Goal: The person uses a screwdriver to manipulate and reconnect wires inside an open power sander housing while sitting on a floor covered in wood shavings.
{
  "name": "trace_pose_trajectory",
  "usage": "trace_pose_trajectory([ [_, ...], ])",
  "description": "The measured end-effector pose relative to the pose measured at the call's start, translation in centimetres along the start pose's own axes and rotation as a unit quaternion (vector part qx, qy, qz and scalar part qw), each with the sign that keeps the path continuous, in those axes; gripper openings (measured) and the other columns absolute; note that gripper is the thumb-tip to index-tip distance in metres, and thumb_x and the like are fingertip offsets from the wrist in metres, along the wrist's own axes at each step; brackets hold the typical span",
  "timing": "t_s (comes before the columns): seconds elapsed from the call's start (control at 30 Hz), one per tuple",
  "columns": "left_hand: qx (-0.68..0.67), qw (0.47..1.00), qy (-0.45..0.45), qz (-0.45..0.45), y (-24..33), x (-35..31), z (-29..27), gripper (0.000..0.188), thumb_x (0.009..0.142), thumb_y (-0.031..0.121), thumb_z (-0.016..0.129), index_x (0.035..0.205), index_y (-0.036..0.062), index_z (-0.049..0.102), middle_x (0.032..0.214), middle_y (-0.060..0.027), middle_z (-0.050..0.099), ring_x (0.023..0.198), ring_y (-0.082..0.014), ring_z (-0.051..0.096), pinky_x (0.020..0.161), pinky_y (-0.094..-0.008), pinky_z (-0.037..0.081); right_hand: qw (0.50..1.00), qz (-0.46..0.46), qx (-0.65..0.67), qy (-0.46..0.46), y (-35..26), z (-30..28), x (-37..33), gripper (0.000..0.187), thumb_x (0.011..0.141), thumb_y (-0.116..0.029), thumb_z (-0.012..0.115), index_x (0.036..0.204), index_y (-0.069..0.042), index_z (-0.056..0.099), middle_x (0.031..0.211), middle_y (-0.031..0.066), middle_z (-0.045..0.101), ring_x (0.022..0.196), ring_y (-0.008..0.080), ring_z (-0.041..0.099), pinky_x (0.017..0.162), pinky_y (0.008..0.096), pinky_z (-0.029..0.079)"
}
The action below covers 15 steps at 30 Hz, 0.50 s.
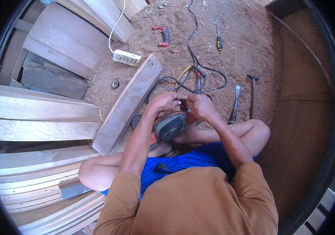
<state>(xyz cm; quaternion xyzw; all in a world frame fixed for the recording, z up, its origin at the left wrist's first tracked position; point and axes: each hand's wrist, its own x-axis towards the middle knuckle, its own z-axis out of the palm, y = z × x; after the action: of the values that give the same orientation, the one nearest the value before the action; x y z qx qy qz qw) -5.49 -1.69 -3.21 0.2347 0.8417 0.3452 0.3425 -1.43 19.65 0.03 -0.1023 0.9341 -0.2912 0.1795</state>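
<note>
A red and black power tool, looking like an electric planer (170, 127), rests between my crossed legs. My left hand (165, 102) is at its far end, fingers pinched over a small dark part that I cannot make out. Close beside it, my right hand (201, 106) has its fingers curled in at the same spot, and what they hold is hidden. Just beyond my hands lie a looped black cable (222, 80) and a screwdriver with a red and blue handle (198, 80). A detached red and black handle cover (163, 36) lies farther off on the sawdust.
Right of me lie a chisel (235, 103) and a hammer (253, 98); farther out is a yellow-black screwdriver (219, 39). On the left are a thick plank (128, 103), a tape roll (115, 83), a white power strip (126, 58) and stacked boards (44, 109). A brown panel (304, 129) bounds the right.
</note>
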Motion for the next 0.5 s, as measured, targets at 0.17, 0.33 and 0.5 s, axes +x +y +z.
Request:
trace_pose_trajectory([
  [0.17,-0.010,0.999,-0.025,0.031,1.7,0.3,-0.7,0.042,0.097,0.012,0.063,0.138,0.0134,0.066,0.133,-0.0163,0.069,0.127,-0.0334,0.063,0.109,-0.0410,0.048,0.986,0.022,0.001,0.163,8.2,-2.1,2.6,0.023,0.090,-0.022,0.063,0.102,-0.005,0.073,0.099,0.0225,0.073,0.095,0.0426,0.070,0.084,0.0518,0.055],
  [0.33,-0.010,0.999,-0.022,0.031,2.0,-0.3,-0.9,0.043,0.095,0.014,0.065,0.138,0.0144,0.066,0.133,-0.0172,0.068,0.126,-0.0332,0.064,0.108,-0.0415,0.048,0.970,0.208,-0.113,-0.054,10.2,-1.1,6.2,0.039,0.087,-0.033,0.070,0.112,-0.003,0.074,0.110,0.0265,0.073,0.106,0.0429,0.071,0.092,0.0507,0.057],
  [0.5,0.064,0.997,0.029,-0.020,3.6,-0.9,-0.7,0.053,0.087,0.028,0.077,0.138,0.0174,0.065,0.125,-0.0161,0.072,0.118,-0.0343,0.067,0.102,-0.0418,0.052,0.957,0.266,-0.110,-0.041,9.6,1.4,8.1,0.048,0.085,-0.039,0.073,0.113,0.000,0.074,0.117,0.0271,0.072,0.111,0.0434,0.070,0.095,0.0501,0.057],
])
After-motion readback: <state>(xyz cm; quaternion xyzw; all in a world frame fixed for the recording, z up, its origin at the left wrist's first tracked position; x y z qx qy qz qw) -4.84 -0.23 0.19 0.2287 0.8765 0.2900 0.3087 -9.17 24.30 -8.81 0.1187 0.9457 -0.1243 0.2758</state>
